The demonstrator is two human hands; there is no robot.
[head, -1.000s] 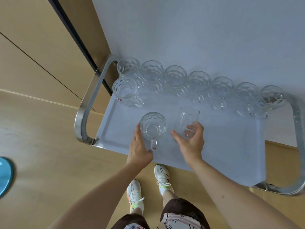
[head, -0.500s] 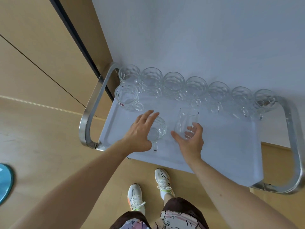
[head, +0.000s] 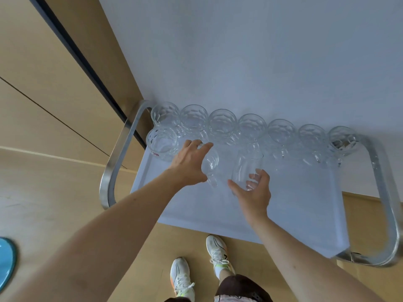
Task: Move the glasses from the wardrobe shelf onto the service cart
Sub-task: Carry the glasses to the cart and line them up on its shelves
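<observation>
Pale wall (head: 250,51) and wooden floor (head: 43,203) frame the scene, with the cart (head: 294,210) pushed up against the wall, which probably keeps the back row from sliding off. Its tray is bounded by metal handles (head: 117,160) at both ends. Seven mugs (head: 222,122) stand rim-up in a line along the far edge, packed side by side, seemingly to leave the front free; an eighth mug (head: 162,141) starts a second row at the left end.

The left hand (head: 189,162), fingers straight and spread, reaches over a mug (head: 211,162) just right of that eighth one, apparently nudging it back into the row; whether the palm touches the glass I cannot tell. The right hand (head: 254,190) curls thumb and fingers round the base of a tall tumbler (head: 247,168), which stands slightly tilted, so I judge it is being set down or slid next in line. Shoes (head: 218,251) show below.
</observation>
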